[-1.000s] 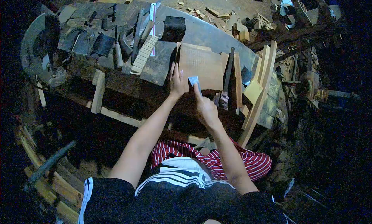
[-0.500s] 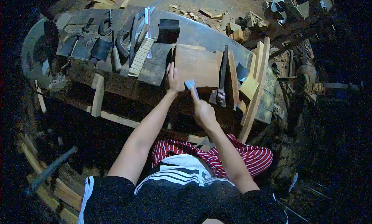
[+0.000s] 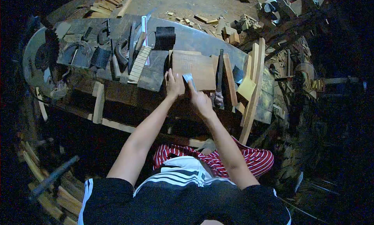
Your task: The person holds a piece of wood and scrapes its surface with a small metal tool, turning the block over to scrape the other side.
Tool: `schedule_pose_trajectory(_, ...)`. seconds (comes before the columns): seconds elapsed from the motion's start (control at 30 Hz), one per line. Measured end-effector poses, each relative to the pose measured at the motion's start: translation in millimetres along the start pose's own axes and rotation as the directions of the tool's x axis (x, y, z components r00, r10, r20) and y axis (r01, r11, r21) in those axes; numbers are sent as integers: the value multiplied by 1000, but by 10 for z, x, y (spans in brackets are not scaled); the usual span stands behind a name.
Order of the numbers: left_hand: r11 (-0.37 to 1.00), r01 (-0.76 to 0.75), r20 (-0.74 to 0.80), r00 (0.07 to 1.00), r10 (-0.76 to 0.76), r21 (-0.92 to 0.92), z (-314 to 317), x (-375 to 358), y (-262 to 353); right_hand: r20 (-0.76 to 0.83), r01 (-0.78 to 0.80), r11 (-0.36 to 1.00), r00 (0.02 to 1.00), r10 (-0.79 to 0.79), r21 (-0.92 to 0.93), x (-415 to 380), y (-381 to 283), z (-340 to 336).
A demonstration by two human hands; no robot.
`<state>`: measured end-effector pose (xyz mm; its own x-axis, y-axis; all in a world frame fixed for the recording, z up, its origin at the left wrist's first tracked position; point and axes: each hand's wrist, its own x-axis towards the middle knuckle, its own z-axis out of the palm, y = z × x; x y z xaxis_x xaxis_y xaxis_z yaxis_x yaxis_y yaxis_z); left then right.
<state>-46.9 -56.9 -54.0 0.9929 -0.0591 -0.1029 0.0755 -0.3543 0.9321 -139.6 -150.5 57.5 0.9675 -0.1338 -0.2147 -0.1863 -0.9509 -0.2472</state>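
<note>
Flat-bladed tool [image 3: 190, 80]: blade end points toward far edge of table [image 3: 187, 35], tilted slightly left; long axis runs near-to-far. Blade lies over near left part of wooden board [image 3: 198, 67], by table's near edge. Right hand [image 3: 202, 103] grips tool, index finger along it. Left hand [image 3: 173, 86] open, fingers raised, at board's near left corner. Counted: one tool, one board, one ruler [image 3: 143, 25], one slatted strip [image 3: 140, 64].
</note>
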Motion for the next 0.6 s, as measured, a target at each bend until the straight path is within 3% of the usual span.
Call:
schedule_pose_trajectory(0.03, 1000, -14, -25, 1000, 14, 6, 13, -4, 0, 85, -49, 999, 995, 49, 5, -191, -16, -88)
schedule_pose_trajectory(0.13, 999, -34, -70, 997, 35, 20, 68, -32, -14, 91, -92, 996, 991, 93, -20, -517, 11, -135)
schedule_pose_trajectory(0.23, 989, -70, -66, 995, 79, 129, 51, -55, -43, 81, -93, 995, 992, 96, -40, -204, -6, -149)
schedule_pose_trajectory(0.27, 990, -75, -57, 995, 83, 120, 54, -55, -50, 49, -117, 991, 992, 120, -59, -25, -31, -192)
schedule_pose_trajectory(0.3, 991, -82, -53, 995, 88, 108, 61, -40, -44, -186, 36, 995, 981, -53, -92, 208, 196, 87)
schedule_pose_trajectory(0.43, 998, -54, -21, 998, 55, 41, -47, -67, 84, -247, 156, 987, 959, -141, 41, 812, 307, 108)
schedule_pose_trajectory(0.47, 997, -62, -21, 998, 63, 51, -60, -77, 100, -83, 61, 979, 996, -46, 195, 769, 310, 73)
schedule_pose_trajectory(0.5, 996, -66, -23, 997, 67, 58, -43, -81, 110, -85, 60, 980, 995, -44, 190, 632, 263, -39)
schedule_pose_trajectory(0.57, 991, -83, -31, 996, 86, 105, -37, -78, 105, 8, -40, 999, 999, 40, -14, 292, 145, -148)
schedule_pose_trajectory(0.6, 983, -97, -35, 994, 104, 155, -49, -93, 81, 18, -35, 999, 999, 35, -11, 91, 74, -197)
